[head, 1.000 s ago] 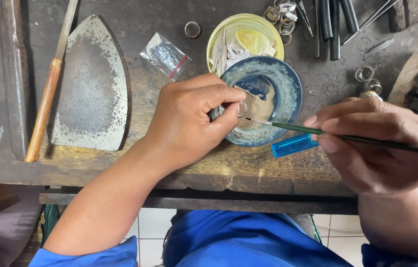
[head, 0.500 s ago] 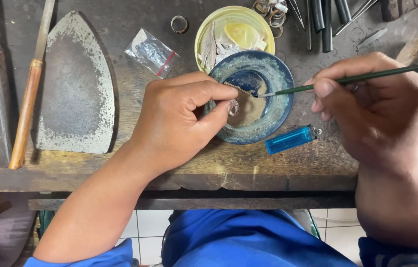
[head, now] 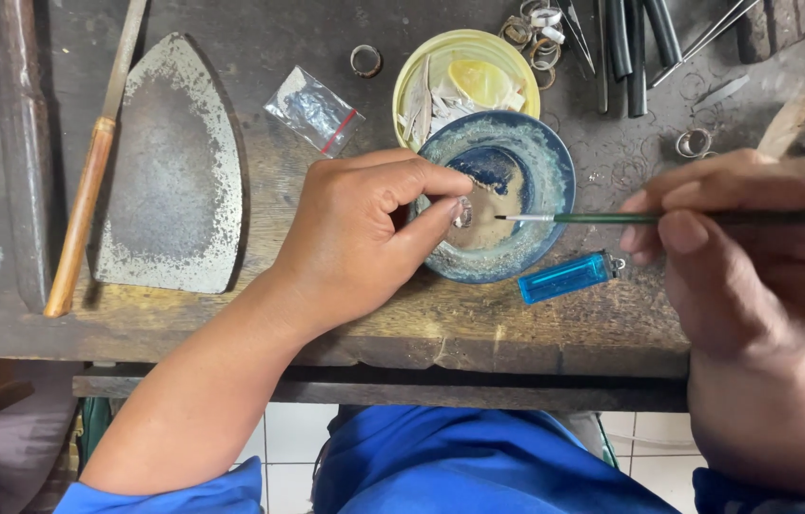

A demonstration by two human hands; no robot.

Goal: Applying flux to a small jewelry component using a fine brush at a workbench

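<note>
Left hand (head: 364,238) pinches ring (head: 464,212) – right hand (head: 755,252) holds brush (head: 631,218)

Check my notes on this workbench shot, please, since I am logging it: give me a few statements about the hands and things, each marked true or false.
1. The right hand holds a thin green brush with its tip over the blue bowl. True.
2. The left hand lies flat and empty on the bench. False: its thumb and forefinger pinch a small ring over the bowl.
3. A blue lighter lies just in front of the bowl. True.
4. The yellow dish stands left of the flat metal plate. False: it stands to the plate's right, behind the bowl.
5. A wooden-handled tool lies left of the plate. True.
</note>
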